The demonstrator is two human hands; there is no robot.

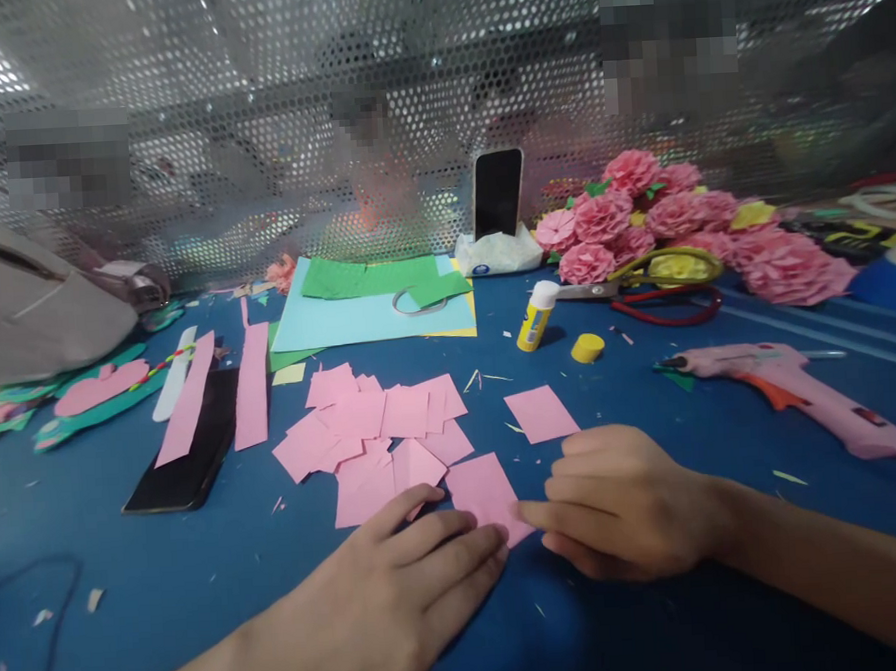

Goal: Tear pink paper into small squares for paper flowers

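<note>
A pink paper square (480, 486) lies on the blue table (205, 579) near the front edge. My left hand (401, 588) rests on the table with its fingers stretched flat, the fingertips pressing the square's lower left corner. My right hand (622, 502) is curled beside it, fingertips pressed together on the square's right edge. Behind the hands lies a heap of several pink paper squares (370, 425), and one lone pink square (540, 413) sits to the right of the heap.
An open glue stick (535, 316) and its yellow cap (588, 347) stand mid-table. A pink glue gun (788, 388) lies right, scissors (641, 285) and pink paper flowers (637, 220) behind. Pink strips (251, 386), a dark phone (188, 449) and coloured sheets (372, 309) lie left.
</note>
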